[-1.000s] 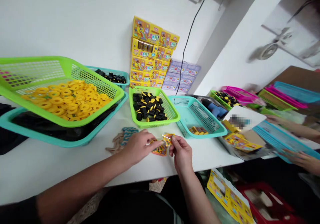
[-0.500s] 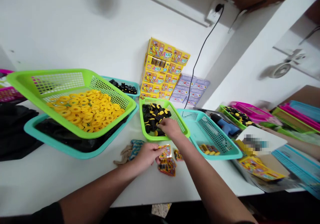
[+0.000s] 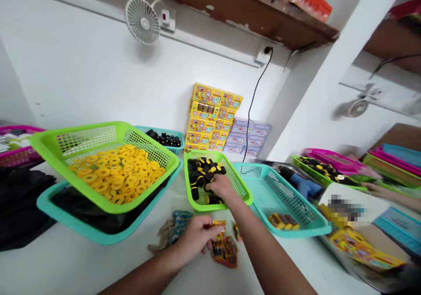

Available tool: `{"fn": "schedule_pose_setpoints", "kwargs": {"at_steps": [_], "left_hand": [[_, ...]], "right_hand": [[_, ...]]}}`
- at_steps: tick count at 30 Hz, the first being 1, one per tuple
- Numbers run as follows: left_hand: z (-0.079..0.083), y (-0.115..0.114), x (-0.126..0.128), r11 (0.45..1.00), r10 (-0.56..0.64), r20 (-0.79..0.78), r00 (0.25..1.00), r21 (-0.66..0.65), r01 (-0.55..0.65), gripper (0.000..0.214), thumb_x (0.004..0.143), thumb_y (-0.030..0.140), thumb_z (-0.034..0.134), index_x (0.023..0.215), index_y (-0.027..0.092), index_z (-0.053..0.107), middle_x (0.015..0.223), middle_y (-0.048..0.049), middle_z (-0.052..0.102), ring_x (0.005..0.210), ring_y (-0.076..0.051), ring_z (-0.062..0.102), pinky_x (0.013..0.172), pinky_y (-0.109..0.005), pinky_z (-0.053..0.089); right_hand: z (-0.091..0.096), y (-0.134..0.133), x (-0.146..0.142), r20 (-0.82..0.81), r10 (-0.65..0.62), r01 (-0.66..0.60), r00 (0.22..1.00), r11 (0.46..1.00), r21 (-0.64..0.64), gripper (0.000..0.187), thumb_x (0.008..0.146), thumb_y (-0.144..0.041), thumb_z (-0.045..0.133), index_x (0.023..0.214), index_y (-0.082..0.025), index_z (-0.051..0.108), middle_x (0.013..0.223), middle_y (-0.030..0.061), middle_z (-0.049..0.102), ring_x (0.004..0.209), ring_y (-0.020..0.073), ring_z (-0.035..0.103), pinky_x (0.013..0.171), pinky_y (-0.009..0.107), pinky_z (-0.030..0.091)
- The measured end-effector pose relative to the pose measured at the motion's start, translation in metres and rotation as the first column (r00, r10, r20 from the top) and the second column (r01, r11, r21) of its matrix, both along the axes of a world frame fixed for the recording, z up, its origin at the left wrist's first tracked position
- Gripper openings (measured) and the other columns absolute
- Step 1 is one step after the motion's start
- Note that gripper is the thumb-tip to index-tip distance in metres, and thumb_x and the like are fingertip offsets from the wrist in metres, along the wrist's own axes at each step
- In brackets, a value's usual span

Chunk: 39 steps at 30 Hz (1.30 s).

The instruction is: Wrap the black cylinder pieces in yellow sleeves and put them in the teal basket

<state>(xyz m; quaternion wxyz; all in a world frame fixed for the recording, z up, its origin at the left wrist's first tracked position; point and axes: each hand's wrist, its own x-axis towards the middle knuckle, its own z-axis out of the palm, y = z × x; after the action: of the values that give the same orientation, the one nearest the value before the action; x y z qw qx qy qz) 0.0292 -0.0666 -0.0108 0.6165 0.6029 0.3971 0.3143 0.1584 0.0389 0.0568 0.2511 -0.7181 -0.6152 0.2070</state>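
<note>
My left hand (image 3: 196, 234) pinches a small yellow printed wrapper (image 3: 219, 223) over the white table. Just below it lies a loose pile of similar printed wrappers (image 3: 226, 252), and another small printed piece (image 3: 237, 232) sits partly behind my right forearm. My right hand (image 3: 222, 187) reaches into a green basket (image 3: 239, 179) of short black cylinders with yellow ends (image 3: 201, 172). Its fingers are bent together among the cylinders; what they grip, if anything, is hidden. A blue patterned cloth (image 3: 180, 225) lies beside my left hand.
At left, a green basket of yellow rings (image 3: 115, 172) rests on a turquoise basket (image 3: 79, 232). To the right, a turquoise basket (image 3: 311, 230) holds several wrapped cylinders (image 3: 283, 221). Yellow boxes (image 3: 210, 119) are stacked by the wall. A co-worker's arm (image 3: 391, 194) shows at far right.
The camera view has tilted up, so the scene sits lower. The wrapper in my left hand has turned from face-on to nearly edge-on. My right hand stays in the green basket.
</note>
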Motion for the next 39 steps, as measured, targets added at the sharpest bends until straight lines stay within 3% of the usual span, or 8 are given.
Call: {"fn": "schedule_pose_setpoints", "kwargs": {"at_steps": [3, 6, 11, 18, 20, 27, 32, 39], "left_hand": [[0.012, -0.003, -0.003, 0.988, 0.072, 0.086, 0.994, 0.131, -0.083, 0.048, 0.075, 0.063, 0.059, 0.066, 0.017, 0.052, 0.057, 0.0007, 0.051, 0.047, -0.013, 0.05, 0.039, -0.023, 0.035], [0.026, -0.006, -0.011, 0.905, 0.205, 0.19, 0.96, 0.337, -0.26, 0.039, 0.085, 0.052, 0.057, 0.077, 0.015, 0.065, 0.093, -0.0089, 0.063, 0.078, -0.019, 0.062, 0.056, -0.026, 0.049], [0.037, -0.011, -0.023, 0.81, 0.192, 0.237, 0.952, 0.51, -0.29, 0.026, 0.093, 0.038, 0.053, 0.089, 0.019, 0.07, 0.137, -0.0094, 0.052, 0.12, -0.023, 0.054, 0.099, -0.033, 0.046], [0.031, -0.016, -0.017, 0.875, 0.014, 0.147, 0.989, 0.477, -0.084, 0.021, 0.089, 0.035, 0.059, 0.092, 0.018, 0.072, 0.114, -0.0085, 0.067, 0.102, -0.02, 0.062, 0.087, -0.028, 0.05], [0.031, -0.016, -0.016, 0.881, 0.024, 0.138, 0.99, 0.466, -0.086, 0.021, 0.087, 0.035, 0.061, 0.089, 0.018, 0.072, 0.104, -0.0072, 0.068, 0.09, -0.018, 0.063, 0.076, -0.025, 0.051], [0.028, -0.015, -0.012, 0.807, -0.013, -0.085, 0.996, 0.587, 0.061, 0.034, 0.089, 0.035, 0.057, 0.061, 0.016, 0.058, 0.061, 0.0012, 0.049, 0.061, -0.012, 0.048, 0.057, -0.023, 0.035], [0.025, -0.019, -0.009, 0.79, -0.088, -0.095, 0.992, 0.6, 0.128, 0.041, 0.094, 0.036, 0.048, 0.058, 0.015, 0.05, 0.063, 0.0007, 0.046, 0.064, -0.012, 0.047, 0.061, -0.024, 0.034], [0.019, -0.016, -0.007, 0.878, -0.072, -0.02, 0.997, 0.474, 0.073, 0.042, 0.073, 0.038, 0.076, 0.053, 0.014, 0.049, 0.057, 0.0037, 0.044, 0.055, -0.008, 0.039, 0.051, -0.022, 0.026]], "right_hand": [[0.006, -0.022, 0.018, -0.263, -0.043, 0.059, 0.964, 0.997, 0.05, 0.017, 0.066, -0.029, 0.067, 0.073, -0.018, 0.057, 0.055, 0.0018, 0.061, 0.055, 0.0192, 0.061, 0.052, 0.027, 0.044], [0.005, -0.058, 0.027, -0.512, -0.012, 0.09, 0.859, 0.988, 0.128, 0.022, 0.07, -0.034, 0.064, 0.083, -0.018, 0.056, 0.066, 0.0016, 0.064, 0.061, 0.0163, 0.063, 0.056, 0.025, 0.047], [-0.014, -0.118, 0.015, -0.879, 0.218, 0.087, 0.425, 0.956, 0.279, 0.026, 0.063, -0.025, 0.073, 0.085, -0.018, 0.062, 0.069, 0.0, 0.065, 0.059, 0.014, 0.059, 0.058, 0.026, 0.047], [-0.035, -0.163, 0.025, -0.395, 0.172, -0.017, 0.903, 0.93, 0.367, 0.046, 0.067, -0.016, 0.066, 0.112, -0.026, 0.064, 0.079, -0.0019, 0.065, 0.069, 0.0154, 0.056, 0.064, 0.028, 0.044], [-0.034, -0.171, 0.036, -0.461, 0.102, 0.07, 0.881, 0.937, 0.342, 0.044, 0.071, -0.02, 0.065, 0.114, -0.026, 0.061, 0.075, -0.0027, 0.062, 0.066, 0.0147, 0.054, 0.064, 0.028, 0.044], [-0.015, -0.184, 0.045, -0.835, 0.145, 0.238, 0.531, 0.92, 0.312, 0.039, 0.066, -0.029, 0.08, 0.099, -0.024, 0.06, 0.077, -0.0023, 0.061, 0.071, 0.0152, 0.057, 0.063, 0.027, 0.045], [-0.012, -0.189, 0.039, -0.86, 0.176, 0.204, 0.479, 0.931, 0.304, 0.038, 0.064, -0.025, 0.082, 0.096, -0.023, 0.062, 0.076, -0.0024, 0.063, 0.069, 0.0136, 0.059, 0.066, 0.026, 0.045], [-0.018, -0.185, 0.034, -0.864, 0.179, 0.136, 0.47, 0.953, 0.271, 0.037, 0.066, -0.028, 0.083, 0.098, -0.023, 0.064, 0.082, 0.0014, 0.067, 0.08, 0.0186, 0.064, 0.069, 0.028, 0.048]]}}
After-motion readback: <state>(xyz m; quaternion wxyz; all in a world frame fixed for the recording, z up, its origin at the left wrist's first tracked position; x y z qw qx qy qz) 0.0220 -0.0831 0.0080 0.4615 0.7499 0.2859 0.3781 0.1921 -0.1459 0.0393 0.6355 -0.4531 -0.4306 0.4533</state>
